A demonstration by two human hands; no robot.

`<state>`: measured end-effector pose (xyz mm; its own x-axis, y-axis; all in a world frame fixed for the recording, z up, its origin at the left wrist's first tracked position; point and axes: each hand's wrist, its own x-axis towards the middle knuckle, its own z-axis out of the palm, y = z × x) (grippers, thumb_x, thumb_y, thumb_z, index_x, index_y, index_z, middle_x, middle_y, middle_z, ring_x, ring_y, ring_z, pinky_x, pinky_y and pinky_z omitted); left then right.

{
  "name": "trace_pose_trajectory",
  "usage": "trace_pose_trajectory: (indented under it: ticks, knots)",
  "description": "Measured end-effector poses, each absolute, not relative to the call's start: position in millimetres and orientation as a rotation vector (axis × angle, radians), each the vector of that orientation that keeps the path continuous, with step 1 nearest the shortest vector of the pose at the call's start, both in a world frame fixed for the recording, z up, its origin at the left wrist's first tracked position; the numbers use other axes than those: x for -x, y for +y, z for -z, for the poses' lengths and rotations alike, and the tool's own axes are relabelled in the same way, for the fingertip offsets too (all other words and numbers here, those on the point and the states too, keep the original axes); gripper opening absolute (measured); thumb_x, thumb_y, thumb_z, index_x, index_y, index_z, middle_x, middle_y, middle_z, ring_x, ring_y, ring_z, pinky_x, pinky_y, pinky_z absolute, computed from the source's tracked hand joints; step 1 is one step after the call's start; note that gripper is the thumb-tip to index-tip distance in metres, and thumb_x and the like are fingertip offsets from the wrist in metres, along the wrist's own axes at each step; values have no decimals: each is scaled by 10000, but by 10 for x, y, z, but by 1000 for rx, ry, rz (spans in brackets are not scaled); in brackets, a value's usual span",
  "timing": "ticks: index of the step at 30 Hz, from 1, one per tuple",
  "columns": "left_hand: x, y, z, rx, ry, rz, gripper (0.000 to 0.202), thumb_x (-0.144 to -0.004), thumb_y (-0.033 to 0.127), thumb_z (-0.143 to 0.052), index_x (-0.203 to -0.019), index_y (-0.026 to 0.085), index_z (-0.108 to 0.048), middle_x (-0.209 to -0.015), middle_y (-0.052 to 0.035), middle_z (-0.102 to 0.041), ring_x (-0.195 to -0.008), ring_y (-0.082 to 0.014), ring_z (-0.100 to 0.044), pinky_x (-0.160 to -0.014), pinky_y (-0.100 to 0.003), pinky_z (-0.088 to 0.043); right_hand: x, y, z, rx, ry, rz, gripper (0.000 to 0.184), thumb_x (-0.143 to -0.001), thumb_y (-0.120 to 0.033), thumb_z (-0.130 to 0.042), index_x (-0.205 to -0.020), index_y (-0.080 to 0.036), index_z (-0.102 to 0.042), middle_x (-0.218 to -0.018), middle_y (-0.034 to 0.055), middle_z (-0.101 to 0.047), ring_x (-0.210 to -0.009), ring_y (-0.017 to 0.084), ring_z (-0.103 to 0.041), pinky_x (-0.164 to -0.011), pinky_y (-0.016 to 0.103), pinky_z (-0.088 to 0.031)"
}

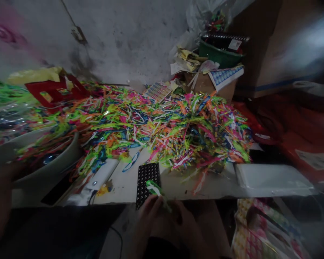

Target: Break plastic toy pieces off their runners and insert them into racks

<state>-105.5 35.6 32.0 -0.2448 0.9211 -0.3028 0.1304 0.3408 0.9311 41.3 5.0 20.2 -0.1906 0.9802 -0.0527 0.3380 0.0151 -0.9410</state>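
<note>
My two hands are together low in the middle, in shadow below the table's front edge. My left hand (148,216) and my right hand (185,219) both pinch a thin green and white strip (155,187) that sticks up between them. Right behind the strip lies a black studded plate (148,176) on the white table (183,185). A big heap of bright coloured strips (162,126) covers the table beyond it.
A pale bowl (54,162) with strips stands at the left, a white device (99,176) with a cable beside it. A white tray (272,176) lies at the right. Behind are a red box (54,91), a cardboard box (213,84) and a green basket (218,54).
</note>
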Motion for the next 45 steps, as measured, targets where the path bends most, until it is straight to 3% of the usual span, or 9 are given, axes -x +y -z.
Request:
trace_pose_trajectory:
  ticks: [3, 7, 10, 12, 15, 20, 28, 34, 45]
  knots:
    - [1168, 416, -389, -960, 1514, -1155, 406, -577, 554, -660, -692, 168, -603, -697, -28, -639, -709, -180, -598, -674, -258, -499, -341, 183, -223, 1340, -1671, -1149, 198, -804, -232, -500, -954, -240, -630, -980, 44, -670, -932, 182, -612, -864, 312, -474]
    - [1376, 499, -450, -1059, 1498, -1184, 340, -686, 487, -627, -759, 156, -607, -718, -21, -618, -705, -159, -585, -658, -232, -482, -193, 495, -240, 1255, -1796, -1261, 118, -755, -254, -572, -844, -201, -628, -836, 26, -661, -790, 166, -606, -738, 279, -486]
    - [1566, 594, -352, -1234, 1584, -1163, 389, -817, 455, -486, -1062, 168, -582, -1042, -74, -644, -982, -197, -584, -863, -290, -465, -27, 915, -227, 1179, -1749, -1349, 132, -750, -304, -583, -813, -191, -609, -747, 1, -634, -710, 146, -594, -680, 257, -477]
    - [1688, 664, -168, -1548, 1726, -1055, 454, -865, 423, -416, -1253, 192, -467, -1295, -90, -515, -1216, -218, -436, -1035, -388, -335, 120, 1273, -192, 1136, -1644, -1368, 187, -747, -361, -578, -810, -185, -584, -686, -14, -607, -644, 136, -585, -640, 254, -478]
    - [1795, 728, 199, -2097, 1897, -729, 533, -857, 419, -443, -1335, 194, -376, -1430, -105, -343, -1342, -275, -225, -1083, -528, -200, 393, 1781, -85, 1063, -1638, -1410, 224, -733, -398, -594, -792, -185, -557, -685, -17, -605, -657, 140, -596, -666, 267, -481]
    - [1755, 647, 522, -2394, 1969, -541, 562, -876, 416, -393, -1368, 158, -307, -1429, -147, -320, -1333, -273, -251, -1046, -544, -275, 759, 2151, 151, 1032, -1607, -1547, 256, -682, -412, -625, -770, -184, -550, -709, -22, -609, -660, 139, -604, -673, 281, -501]
    - [1702, 531, 433, -2309, 1996, -526, 556, -876, 415, -392, -1376, 192, -291, -1449, -112, -295, -1334, -262, -254, -1063, -529, -258, 752, 2120, 158, 1060, -1655, -1593, 295, -680, -469, -622, -726, -195, -526, -695, -20, -596, -643, 148, -594, -601, 285, -518]
    - [1689, 539, 460, -2295, 2000, -530, 563, -875, 429, -383, -1374, 183, -292, -1448, -121, -292, -1337, -261, -247, -1057, -536, -257, 764, 2189, 46, 964, -2074, -1382, 145, -748, -318, -593, -732, -180, -554, -721, -12, -615, -714, 148, -587, -700, 274, -466]
    - [1710, 584, 572, -2387, 2031, -603, 526, -868, 406, -406, -1330, 155, -381, -1399, -144, -379, -1295, -275, -335, -1035, -541, -287, 890, 2159, -93, 1107, -2198, -1187, 47, -740, -189, -624, -767, -176, -588, -703, -20, -631, -701, 142, -596, -658, 232, -449]
